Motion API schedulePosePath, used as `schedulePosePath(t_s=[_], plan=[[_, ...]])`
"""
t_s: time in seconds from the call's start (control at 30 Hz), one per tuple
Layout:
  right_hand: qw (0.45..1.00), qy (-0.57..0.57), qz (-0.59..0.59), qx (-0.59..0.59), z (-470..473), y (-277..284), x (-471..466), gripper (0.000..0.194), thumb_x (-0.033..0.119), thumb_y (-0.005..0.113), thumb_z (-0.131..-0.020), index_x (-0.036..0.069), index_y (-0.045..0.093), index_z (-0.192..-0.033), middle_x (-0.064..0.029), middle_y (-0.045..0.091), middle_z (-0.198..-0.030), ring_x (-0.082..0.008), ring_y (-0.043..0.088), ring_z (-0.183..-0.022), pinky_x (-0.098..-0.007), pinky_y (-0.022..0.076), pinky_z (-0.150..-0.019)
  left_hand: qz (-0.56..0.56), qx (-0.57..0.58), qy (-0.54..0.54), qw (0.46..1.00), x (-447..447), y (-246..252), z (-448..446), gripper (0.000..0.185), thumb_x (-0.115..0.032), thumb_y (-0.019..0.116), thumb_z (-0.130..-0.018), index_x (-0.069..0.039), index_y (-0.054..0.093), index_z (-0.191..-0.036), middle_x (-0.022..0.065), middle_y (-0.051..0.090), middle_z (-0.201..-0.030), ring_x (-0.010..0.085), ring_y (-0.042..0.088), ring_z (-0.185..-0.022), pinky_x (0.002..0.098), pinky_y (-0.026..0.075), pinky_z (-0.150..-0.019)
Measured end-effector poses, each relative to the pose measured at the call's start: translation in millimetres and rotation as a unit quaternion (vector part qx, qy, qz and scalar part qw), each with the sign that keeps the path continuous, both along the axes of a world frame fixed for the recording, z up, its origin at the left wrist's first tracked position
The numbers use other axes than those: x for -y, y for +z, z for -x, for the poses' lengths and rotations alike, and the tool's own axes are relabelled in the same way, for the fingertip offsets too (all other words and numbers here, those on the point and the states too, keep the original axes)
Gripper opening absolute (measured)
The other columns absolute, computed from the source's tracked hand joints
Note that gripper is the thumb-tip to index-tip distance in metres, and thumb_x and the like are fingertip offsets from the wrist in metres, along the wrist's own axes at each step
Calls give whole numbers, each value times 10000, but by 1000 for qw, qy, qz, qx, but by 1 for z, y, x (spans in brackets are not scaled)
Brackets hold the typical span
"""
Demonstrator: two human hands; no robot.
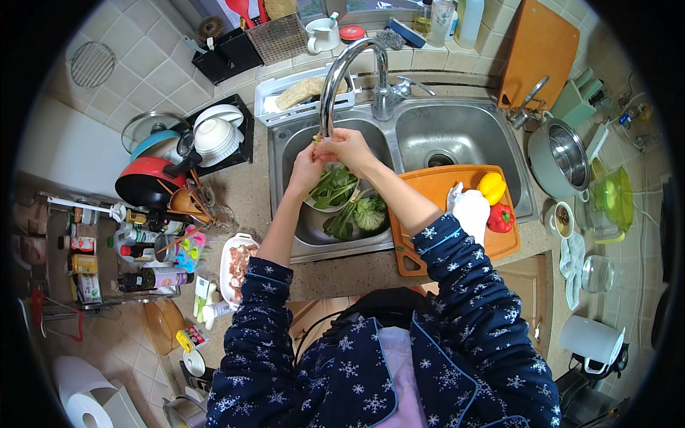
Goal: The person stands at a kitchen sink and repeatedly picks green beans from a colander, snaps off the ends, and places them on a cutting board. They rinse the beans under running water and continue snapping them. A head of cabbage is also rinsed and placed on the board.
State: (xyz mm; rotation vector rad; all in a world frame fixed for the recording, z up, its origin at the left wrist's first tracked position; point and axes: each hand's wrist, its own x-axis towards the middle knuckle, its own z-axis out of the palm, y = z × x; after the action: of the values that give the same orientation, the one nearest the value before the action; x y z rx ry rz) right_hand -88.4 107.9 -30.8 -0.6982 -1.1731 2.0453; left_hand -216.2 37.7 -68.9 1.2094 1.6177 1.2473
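Observation:
My left hand and my right hand meet beneath the spout of the chrome faucet. Pinched between their fingers is a small piece of green vegetable, mostly hidden by the fingers. Directly below, in the left sink basin, a white bowl holds leafy greens. A broccoli head lies on the basin floor to the right of the bowl, with loose dark green leaves beside it.
An orange cutting board overlaps the right basin, carrying a yellow pepper, a red pepper and a white cloth-like item. Left of the sink stand a dish of raw meat, a red pan and stacked white bowls.

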Motion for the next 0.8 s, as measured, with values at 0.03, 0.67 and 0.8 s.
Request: schedulePosePath(t_s=[0.03,0.67,0.8], plan=[[1000,-7,-7,19,-1,0,-1,91,50,707,-827,-12,659,-781,-75,671,-750,-140,652,-634,-248,541,-572,20,-9,2,1000,-1,4,2,232,3,533,-910,-30,619,-1123,-25,600,-900,58,524,-783,216,434,-684],[981,27,177,71,-23,-11,-13,126,34,648,-880,-69,642,-951,-150,665,-909,-210,674,-800,-272,569,-688,90,164,53,981,-21,-68,4,270,-255,583,-893,-13,684,-957,51,645,-840,127,568,-728,291,452,-645],[959,-87,39,269,-46,-35,-17,197,115,705,-859,-28,642,-740,-72,622,-660,-160,627,-553,-229,502,-466,273,-128,-142,943,14,-113,-6,285,-256,622,-820,18,693,-853,91,624,-723,178,559,-613,346,436,-553]])
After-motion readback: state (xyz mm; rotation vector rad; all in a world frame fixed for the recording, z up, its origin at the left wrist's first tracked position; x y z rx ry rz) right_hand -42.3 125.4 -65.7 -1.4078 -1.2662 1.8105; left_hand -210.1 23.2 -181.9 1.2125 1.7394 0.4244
